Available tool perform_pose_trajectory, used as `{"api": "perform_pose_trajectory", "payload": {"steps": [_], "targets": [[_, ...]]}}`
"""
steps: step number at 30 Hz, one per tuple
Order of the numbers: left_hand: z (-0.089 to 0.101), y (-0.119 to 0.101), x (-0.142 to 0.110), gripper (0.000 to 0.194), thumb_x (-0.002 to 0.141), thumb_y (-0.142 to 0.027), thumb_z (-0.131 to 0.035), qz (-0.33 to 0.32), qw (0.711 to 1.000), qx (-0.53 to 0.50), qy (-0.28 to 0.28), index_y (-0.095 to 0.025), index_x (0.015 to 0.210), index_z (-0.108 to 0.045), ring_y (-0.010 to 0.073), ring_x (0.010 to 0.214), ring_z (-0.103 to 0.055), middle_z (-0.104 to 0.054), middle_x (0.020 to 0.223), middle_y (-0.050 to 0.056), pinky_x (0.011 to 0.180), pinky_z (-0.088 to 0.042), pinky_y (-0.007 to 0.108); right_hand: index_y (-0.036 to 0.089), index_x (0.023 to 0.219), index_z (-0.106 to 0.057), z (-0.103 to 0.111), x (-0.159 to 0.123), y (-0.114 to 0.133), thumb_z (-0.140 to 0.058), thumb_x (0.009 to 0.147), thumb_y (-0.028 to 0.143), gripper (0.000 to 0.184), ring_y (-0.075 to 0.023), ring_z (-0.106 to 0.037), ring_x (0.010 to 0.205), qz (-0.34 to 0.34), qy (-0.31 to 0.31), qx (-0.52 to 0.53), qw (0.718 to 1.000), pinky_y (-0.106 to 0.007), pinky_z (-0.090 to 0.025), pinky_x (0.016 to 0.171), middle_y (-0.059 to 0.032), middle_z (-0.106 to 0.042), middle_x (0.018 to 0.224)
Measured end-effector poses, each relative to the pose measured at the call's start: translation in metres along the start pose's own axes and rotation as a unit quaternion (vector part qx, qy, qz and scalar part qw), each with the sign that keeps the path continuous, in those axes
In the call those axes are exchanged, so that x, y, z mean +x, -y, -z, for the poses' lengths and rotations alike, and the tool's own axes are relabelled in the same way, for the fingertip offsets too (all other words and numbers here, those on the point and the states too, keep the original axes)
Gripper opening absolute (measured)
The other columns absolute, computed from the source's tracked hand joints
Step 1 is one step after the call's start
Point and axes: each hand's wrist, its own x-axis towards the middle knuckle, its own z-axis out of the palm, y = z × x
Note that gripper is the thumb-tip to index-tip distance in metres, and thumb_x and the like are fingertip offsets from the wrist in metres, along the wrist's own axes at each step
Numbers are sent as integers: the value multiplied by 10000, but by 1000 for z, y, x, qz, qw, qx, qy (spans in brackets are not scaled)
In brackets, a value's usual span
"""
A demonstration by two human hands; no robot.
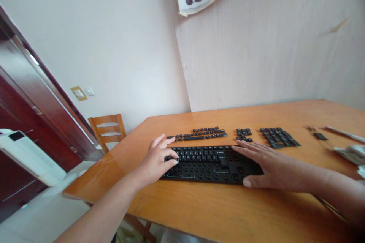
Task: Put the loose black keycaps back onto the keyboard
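Observation:
A black keyboard lies on the wooden table before me. Its upper rows carry keycaps, while the lower rows and the right end show bare key sockets. At its left end, my left hand has thumb and index finger pinched close together on a small black keycap, mostly hidden by the fingers. The other fingers of that hand stretch forward. My right hand rests open across the keyboard's right end, fingers extended and thumb apart at the front edge.
Behind the keyboard lie loose keycaps in rows, a small cluster and a number-pad block. At the right are a small dark piece, a pen-like stick and a crumpled bag. A chair stands beyond the left edge.

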Motion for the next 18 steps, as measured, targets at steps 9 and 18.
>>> {"api": "perform_pose_trajectory", "payload": {"steps": [9, 18], "targets": [[-3, -11, 0, 96, 816, -304, -676, -16, 1000, 21, -1, -284, 857, -760, 336, 1467, -192, -490, 1482, 8, 1156, -195, 611, 217, 1544, -322, 2, 1, 2, -581, 694, 813, 1070, -395, -161, 1464, -7, 5, 10, 1000, -565, -183, 1189, -122, -194, 1612], [-3, -15, -2, 108, 833, -295, -656, -41, 998, 55, -10, -299, 835, -764, 345, 1457, -213, -521, 1459, -17, 1149, -114, 673, 234, 1542, -327, -1, 0, 0, -564, 716, 809, 1033, -383, -171, 1465, 4, -6, 0, 1000, -555, -188, 1190, -114, -199, 1613]]}}
